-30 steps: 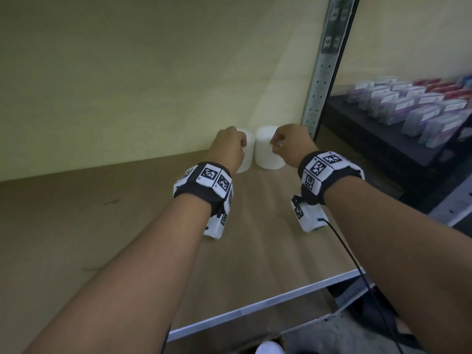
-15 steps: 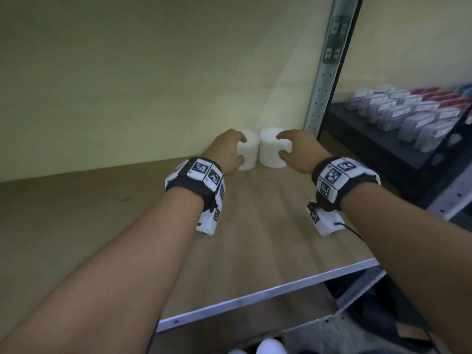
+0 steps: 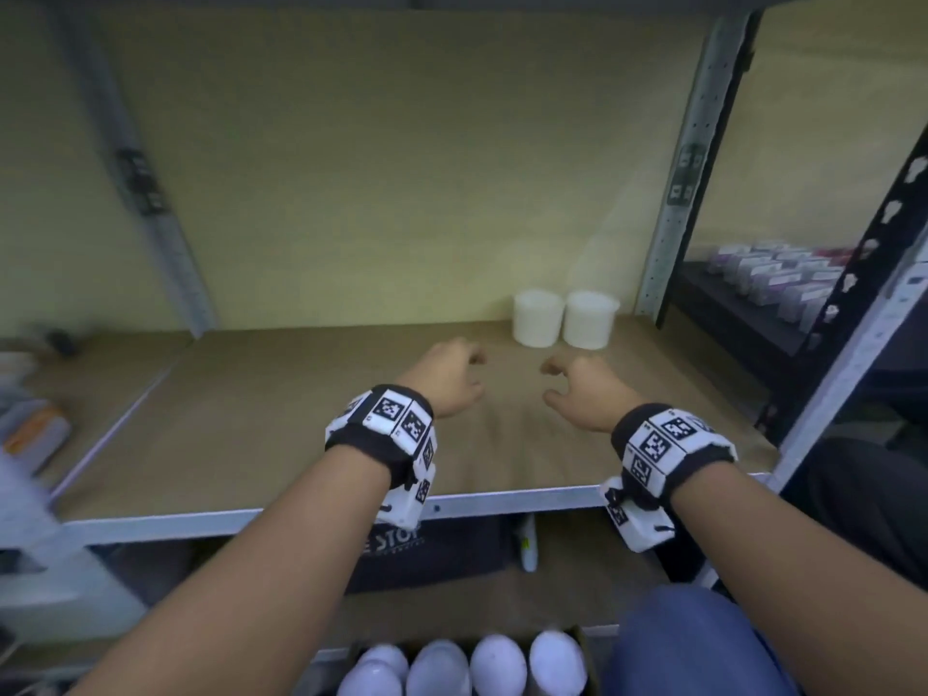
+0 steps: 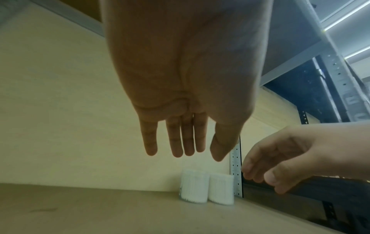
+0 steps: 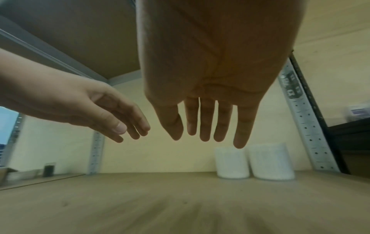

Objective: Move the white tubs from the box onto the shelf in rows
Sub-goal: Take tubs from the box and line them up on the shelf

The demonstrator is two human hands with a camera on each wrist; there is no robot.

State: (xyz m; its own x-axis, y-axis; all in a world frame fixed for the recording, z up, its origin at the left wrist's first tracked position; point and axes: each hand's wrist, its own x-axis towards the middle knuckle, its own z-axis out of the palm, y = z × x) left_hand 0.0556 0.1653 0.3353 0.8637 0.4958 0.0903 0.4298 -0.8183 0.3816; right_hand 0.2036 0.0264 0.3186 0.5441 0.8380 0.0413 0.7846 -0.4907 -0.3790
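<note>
- Dim, yellowish light throughout; a bright strip light (image 4: 348, 19) glows at the left wrist view's upper right edge.
- Both wrist views show palms as dark, backlit shapes (detail mostly lost).
- Head view blurs and bends toward its edges.

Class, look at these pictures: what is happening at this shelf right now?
A person is stocking a shelf with white tubs. Two tubs stand upright side by side at the back right corner, next to the metal post. Both hands are empty and open above the shelf board: the left hand and the right hand touch nothing. More white tubs wait in the box below, near the person's knees.
</note>
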